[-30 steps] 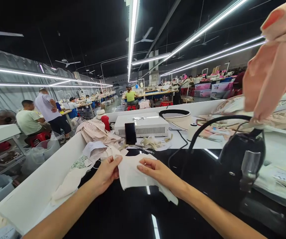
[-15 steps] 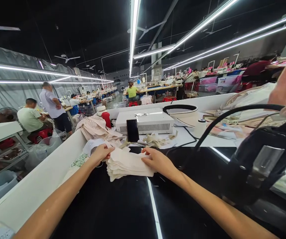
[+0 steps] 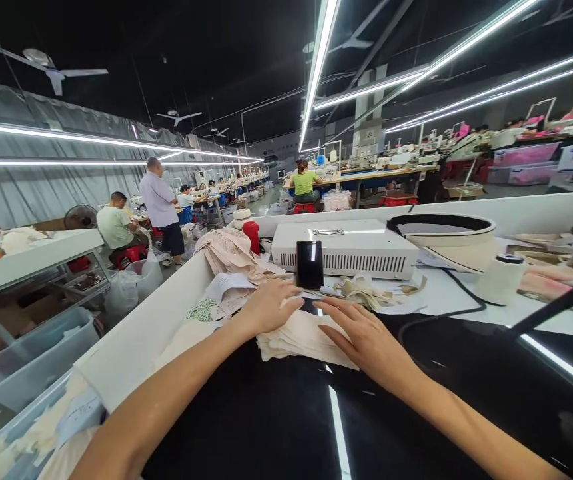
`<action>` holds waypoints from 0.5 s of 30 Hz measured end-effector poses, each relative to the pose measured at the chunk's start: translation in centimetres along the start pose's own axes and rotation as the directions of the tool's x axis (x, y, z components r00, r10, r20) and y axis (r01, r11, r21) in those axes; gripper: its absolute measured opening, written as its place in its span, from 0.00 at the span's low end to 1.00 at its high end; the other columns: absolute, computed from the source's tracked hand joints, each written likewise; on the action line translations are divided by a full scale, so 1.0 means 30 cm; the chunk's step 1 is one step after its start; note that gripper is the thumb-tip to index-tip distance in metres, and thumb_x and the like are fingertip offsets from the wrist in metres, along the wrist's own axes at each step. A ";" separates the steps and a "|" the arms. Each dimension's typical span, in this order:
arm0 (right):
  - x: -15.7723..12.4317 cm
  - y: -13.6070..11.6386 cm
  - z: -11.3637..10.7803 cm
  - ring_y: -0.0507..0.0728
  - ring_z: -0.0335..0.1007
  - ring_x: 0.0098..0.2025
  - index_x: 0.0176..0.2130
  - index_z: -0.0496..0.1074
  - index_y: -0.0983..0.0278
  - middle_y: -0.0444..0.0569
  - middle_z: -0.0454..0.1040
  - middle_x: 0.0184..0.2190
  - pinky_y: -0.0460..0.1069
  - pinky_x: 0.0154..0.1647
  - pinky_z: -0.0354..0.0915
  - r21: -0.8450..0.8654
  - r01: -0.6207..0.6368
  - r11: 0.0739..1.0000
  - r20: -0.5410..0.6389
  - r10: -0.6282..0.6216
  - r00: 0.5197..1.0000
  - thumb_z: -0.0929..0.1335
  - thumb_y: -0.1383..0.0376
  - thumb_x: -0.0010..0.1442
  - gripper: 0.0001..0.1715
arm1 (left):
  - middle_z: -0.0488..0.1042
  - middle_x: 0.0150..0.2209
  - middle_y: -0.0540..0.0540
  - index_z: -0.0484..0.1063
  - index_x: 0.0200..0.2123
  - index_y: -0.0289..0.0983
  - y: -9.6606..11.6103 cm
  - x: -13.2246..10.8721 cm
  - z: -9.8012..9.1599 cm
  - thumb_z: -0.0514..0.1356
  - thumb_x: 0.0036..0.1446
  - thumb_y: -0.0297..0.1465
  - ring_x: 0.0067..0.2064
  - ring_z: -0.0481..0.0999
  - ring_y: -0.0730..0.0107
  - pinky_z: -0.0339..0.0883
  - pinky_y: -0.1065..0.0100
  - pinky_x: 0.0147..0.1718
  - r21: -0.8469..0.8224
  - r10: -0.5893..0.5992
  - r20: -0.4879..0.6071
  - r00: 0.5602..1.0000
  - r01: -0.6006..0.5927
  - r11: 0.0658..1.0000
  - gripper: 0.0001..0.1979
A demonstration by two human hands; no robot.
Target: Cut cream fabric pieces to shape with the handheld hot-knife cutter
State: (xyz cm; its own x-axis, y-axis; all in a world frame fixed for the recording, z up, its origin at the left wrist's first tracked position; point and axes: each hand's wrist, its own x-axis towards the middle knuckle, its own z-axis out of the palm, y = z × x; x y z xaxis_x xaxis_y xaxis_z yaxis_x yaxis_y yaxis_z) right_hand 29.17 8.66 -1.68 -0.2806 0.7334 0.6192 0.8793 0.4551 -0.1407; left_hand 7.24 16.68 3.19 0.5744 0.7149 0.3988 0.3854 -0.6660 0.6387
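A stack of cream fabric pieces (image 3: 299,339) lies on the glossy black tabletop (image 3: 266,413). My left hand (image 3: 272,307) is over the stack's left and far side, palm down with fingers extended. On its right side rests my right hand (image 3: 359,330), fingers stretched out and slightly apart. Both hands appear to touch the top layer; the left palm hides part of the cloth. Just beyond the fingertips a dark phone (image 3: 310,265) leans upright against a white vented box (image 3: 346,247).
Beige cloth (image 3: 231,250) and green cord (image 3: 201,310) lie at left by the white side panel (image 3: 131,347). Fabric scraps (image 3: 371,291), a thread cone (image 3: 501,279) and a round cream band (image 3: 449,233) stand behind, right. A black cable (image 3: 561,303) crosses at right. Co-workers sit and stand farther off.
My left hand has gone from pinching at the stack's left edge to lying flat over it. The right fingers have straightened. The view has turned left, shifting the scene rightward.
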 end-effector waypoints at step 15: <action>-0.095 -0.016 0.041 0.70 0.69 0.65 0.63 0.72 0.57 0.56 0.71 0.65 0.68 0.64 0.68 0.009 0.031 0.999 0.142 -0.032 0.989 0.59 0.47 0.71 0.31 | 0.64 0.68 0.43 0.70 0.61 0.44 -0.046 -0.097 -0.035 0.58 0.68 0.40 0.71 0.58 0.55 0.46 0.52 0.70 0.132 -0.058 0.045 0.997 0.052 0.990 0.20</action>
State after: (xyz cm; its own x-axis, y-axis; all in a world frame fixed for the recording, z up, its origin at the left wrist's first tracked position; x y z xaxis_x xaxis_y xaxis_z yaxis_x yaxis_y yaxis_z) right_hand 29.07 6.97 -4.33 -0.3608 0.7827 0.5072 0.8665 0.4824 -0.1280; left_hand 4.26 15.74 1.85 0.5830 0.7420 0.3309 0.5063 -0.6504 0.5662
